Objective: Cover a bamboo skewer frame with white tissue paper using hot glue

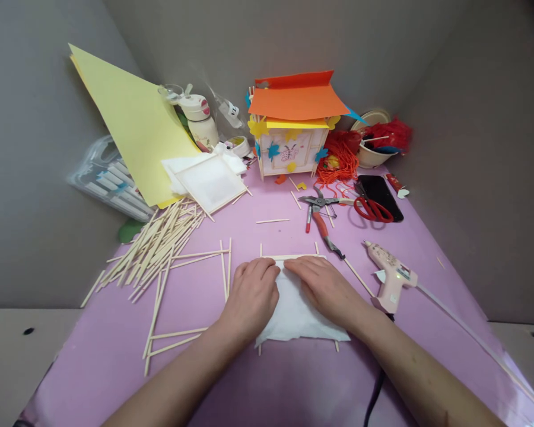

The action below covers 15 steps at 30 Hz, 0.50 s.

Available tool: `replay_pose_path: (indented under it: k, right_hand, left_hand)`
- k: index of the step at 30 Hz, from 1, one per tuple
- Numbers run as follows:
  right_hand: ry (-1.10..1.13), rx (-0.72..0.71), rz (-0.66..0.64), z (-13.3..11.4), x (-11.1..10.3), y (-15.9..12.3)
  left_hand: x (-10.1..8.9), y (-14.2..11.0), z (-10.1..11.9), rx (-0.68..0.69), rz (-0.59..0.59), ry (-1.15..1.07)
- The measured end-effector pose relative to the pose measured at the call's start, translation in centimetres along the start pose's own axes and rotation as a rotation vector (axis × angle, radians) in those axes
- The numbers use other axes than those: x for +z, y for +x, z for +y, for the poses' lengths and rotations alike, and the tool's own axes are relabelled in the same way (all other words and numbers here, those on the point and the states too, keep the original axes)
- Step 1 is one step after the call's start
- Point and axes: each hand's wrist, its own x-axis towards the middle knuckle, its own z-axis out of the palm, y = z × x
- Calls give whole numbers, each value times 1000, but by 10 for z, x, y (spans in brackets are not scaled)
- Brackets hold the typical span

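A sheet of thin white paper (300, 314) lies over a frame of thin wooden sticks (337, 346), whose ends stick out at the corners. My left hand (254, 290) rests on the sheet's upper left part, fingers bent and lying on it near the top stick. Along the top edge at the right, my right hand (323, 284) lies with its fingers stretched over the paper. Both hands press on the sheet, fingertips close together; neither visibly grips anything. The undersides of the hands and part of the frame are hidden.
Loose sticks (155, 249) and a stick frame (153, 338) lie left. A paper-covered frame (211, 181) and small decorated house (289, 130) stand behind. Right are pruning shears (323, 204), pliers (327, 234), scissors (374, 209), a phone (387, 193) and a corded glue gun (389, 273).
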Motion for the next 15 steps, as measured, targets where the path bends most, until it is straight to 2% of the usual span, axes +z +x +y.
replay_pose_path:
  k: [3,9,12,15]
  right_hand:
    - [-66,26,42,3,-7,-5]
    - [-160,48,-23,5,-11,-8]
    - [-200,43,-38,3,-8,-8]
    - [-211,35,-39,3,-9,-10]
  left_hand:
    - [-3,-1,-1,14,31,80]
    - [0,-5,-2,20,49,193]
    - [3,-5,1,39,76,163]
    - [6,3,8,112,64,53]
